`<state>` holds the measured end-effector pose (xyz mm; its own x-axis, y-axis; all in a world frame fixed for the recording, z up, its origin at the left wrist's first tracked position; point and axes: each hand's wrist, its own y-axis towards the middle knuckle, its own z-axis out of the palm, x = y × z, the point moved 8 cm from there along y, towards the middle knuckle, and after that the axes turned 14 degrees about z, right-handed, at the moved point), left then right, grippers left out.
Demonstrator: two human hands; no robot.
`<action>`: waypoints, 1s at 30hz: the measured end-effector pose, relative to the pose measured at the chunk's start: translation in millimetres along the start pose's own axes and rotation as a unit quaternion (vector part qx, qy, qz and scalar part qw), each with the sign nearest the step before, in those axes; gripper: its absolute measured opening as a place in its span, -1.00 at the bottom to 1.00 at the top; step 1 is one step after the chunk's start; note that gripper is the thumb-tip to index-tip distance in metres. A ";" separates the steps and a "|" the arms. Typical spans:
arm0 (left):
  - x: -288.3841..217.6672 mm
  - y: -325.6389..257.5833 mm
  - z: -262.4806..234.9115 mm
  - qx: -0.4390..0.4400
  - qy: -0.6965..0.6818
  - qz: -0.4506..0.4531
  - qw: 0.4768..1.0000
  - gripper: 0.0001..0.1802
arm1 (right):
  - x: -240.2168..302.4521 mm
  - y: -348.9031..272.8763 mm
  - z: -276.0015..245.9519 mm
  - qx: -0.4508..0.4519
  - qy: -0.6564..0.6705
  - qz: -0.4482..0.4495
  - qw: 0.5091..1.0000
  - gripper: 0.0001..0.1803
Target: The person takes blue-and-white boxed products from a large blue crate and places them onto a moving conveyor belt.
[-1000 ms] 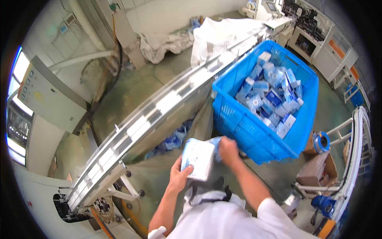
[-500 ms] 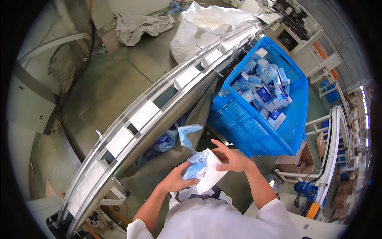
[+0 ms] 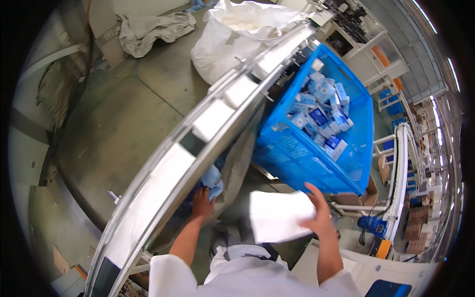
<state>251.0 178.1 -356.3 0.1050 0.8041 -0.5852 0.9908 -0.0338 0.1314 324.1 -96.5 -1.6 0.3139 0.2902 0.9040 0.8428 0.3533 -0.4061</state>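
A white stack of paper tissues [image 3: 279, 215], stripped of its wrapper, is held at its right side by my right hand [image 3: 320, 215], thumb and fingers gripping its edge. My left hand [image 3: 202, 204] reaches down beside the conveyor, its fingers closed about a crumpled light-blue plastic wrapper [image 3: 213, 179]; the grip is partly hidden. Left of my hands runs the conveyor [image 3: 193, 143], carrying white tissue stacks [image 3: 215, 119] in a row. To the right stands a blue plastic crate [image 3: 307, 166] with several blue-and-white tissue packs [image 3: 319, 116] inside.
Beyond the conveyor stands a large white bulk sack [image 3: 217, 54], with a crumpled grey sheet [image 3: 153, 32] on the floor. A grey cloth [image 3: 237, 163] hangs below the conveyor. At right are a blue motor [image 3: 372, 225], a white curved rail [image 3: 402, 163] and a cardboard box [image 3: 368, 195].
The wrapper has come off the tissue stack. My left hand has carried it left and down beside the conveyor, while my right hand keeps the bare stack. The view has shifted slightly.
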 end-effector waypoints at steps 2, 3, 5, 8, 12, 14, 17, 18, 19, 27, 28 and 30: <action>29.9 5.5 27.8 0.051 -0.016 -0.079 0.995 -0.35 | -12.8 -16.2 -13.8 -0.049 0.139 0.059 0.987 0.19; 48.4 2.3 35.8 0.036 0.009 -0.130 0.991 -0.34 | -17.8 -21.6 -15.3 -0.102 0.181 0.094 0.974 0.20; 77.6 8.1 51.0 -0.005 0.042 -0.229 0.973 -0.31 | -4.4 -26.1 -7.8 -0.187 0.206 0.127 0.952 0.17; 108.3 -25.8 88.8 0.043 -0.102 -0.313 0.943 -0.28 | -25.7 -21.2 -20.3 -0.203 0.080 0.214 0.952 -0.02; 103.7 -58.7 111.0 0.126 -0.241 -0.363 0.891 -0.22 | -90.7 2.3 -44.4 -0.129 -0.028 0.184 0.974 -0.05; 65.9 -21.6 61.9 0.159 -0.240 -0.324 0.901 -0.16 | -89.3 8.5 -43.8 -0.180 0.015 0.127 0.975 0.00; -6.6 -28.5 -24.2 0.146 -0.090 -0.250 0.953 -0.13 | -44.7 7.5 -28.5 -0.221 -0.038 0.025 0.974 0.01; -34.1 -30.6 -50.5 0.109 -0.092 -0.193 0.971 -0.19 | -26.4 7.1 -20.7 -0.255 -0.076 0.006 0.964 0.01; -64.7 -30.3 -80.8 0.064 -0.092 -0.139 0.984 -0.25 | -12.6 6.9 -10.1 -0.286 -0.167 -0.041 0.943 -0.01; -192.5 11.6 -192.7 -0.230 -0.672 -0.032 0.704 -0.02 | 18.6 -8.8 152.0 -0.222 -0.330 -0.300 0.867 -0.24; -184.4 12.2 -198.0 -0.250 -0.684 -0.018 0.685 0.03 | 20.2 -11.4 163.3 -0.204 -0.322 -0.301 0.874 -0.23; -174.5 8.3 -199.8 -0.265 -0.684 -0.032 0.679 0.07 | 24.7 -22.4 180.6 -0.160 -0.323 -0.356 0.862 -0.32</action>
<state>223.8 156.1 -93.2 0.4046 -0.5215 -0.7512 0.8647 0.4856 0.1285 234.1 63.4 5.7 -0.5551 0.5719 0.6039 0.8310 0.4133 0.3725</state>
